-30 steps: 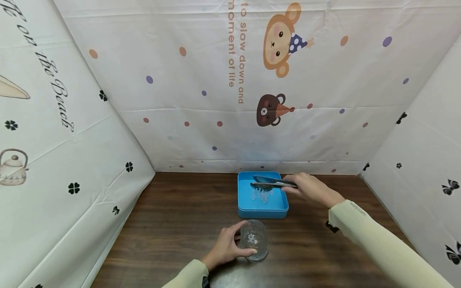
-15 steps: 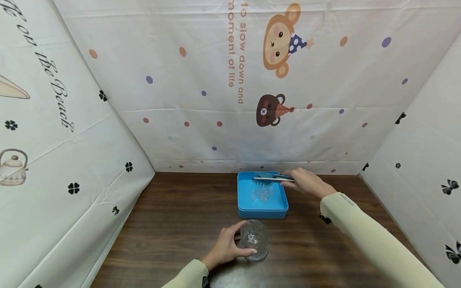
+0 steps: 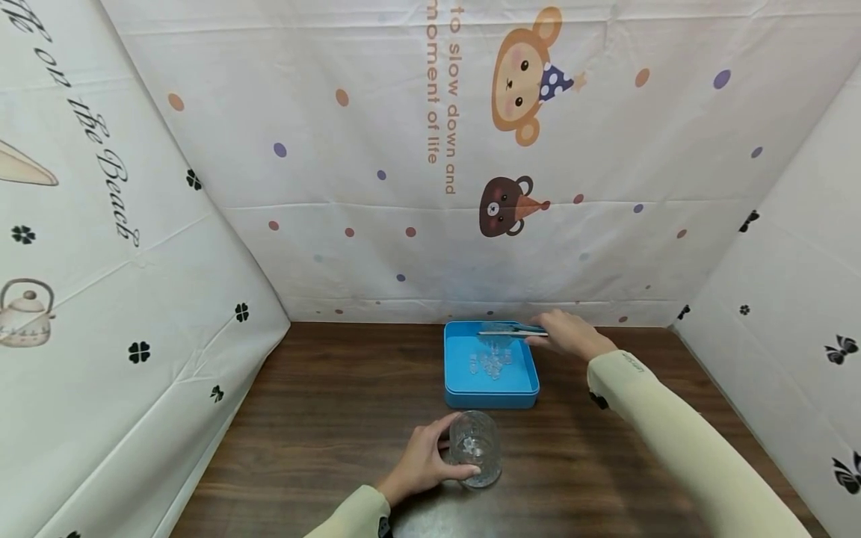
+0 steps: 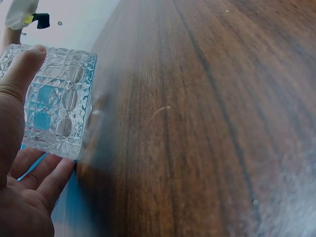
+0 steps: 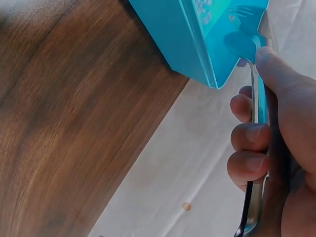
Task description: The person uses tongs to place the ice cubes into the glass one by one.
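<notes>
My left hand [image 3: 424, 457] grips a clear patterned drinking glass [image 3: 489, 448] standing on the table, thumb on the near side and fingers on the far side. Some clear pieces show inside it. In the left wrist view the cut-glass wall [image 4: 64, 98] shows beside the thumb. My right hand [image 3: 568, 334] holds a pair of metal serving tongs [image 5: 255, 94] by the arms, one end spoon-shaped and the other forked. Their tips reach over the far part of a blue tray [image 3: 471, 385]. Several small clear pieces [image 3: 494, 364] like ice cubes lie in the tray, just below the tongs.
The dark wooden table [image 3: 336, 418] ends at a white printed cloth [image 3: 377, 261] behind the tray. Similar cloth hangs along the left and right sides. The glass stands just in front of the tray's near wall.
My right hand has moved slightly back and left with the tongs, so their tips lie farther from the clear pieces. My left hand and the glass have stayed put.
</notes>
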